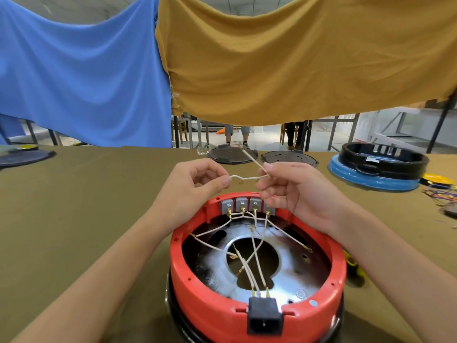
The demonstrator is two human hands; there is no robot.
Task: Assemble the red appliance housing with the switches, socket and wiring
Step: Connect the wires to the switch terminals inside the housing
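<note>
The red appliance housing (pixel 205 303) sits upside down at the near middle of the table, its metal plate (pixel 291 280) showing inside. Several grey switches (pixel 241 204) line its far wall, and a black socket (pixel 264 315) is set in its near wall. White wires (pixel 254 248) run between them. Above the switches, my left hand (pixel 190 191) pinches one end of a loose white wire (pixel 247 178). My right hand (pixel 291 191) pinches the same wire further along, and its free end sticks up and away.
A black housing on a blue base (pixel 378 169) stands at the far right, with coloured wires (pixel 440 194) beside it. Two dark round lids (pixel 232 155) (pixel 288 157) lie at the far edge. A yellow-handled tool (pixel 353 264) lies right of the housing. Blue and mustard cloths hang behind.
</note>
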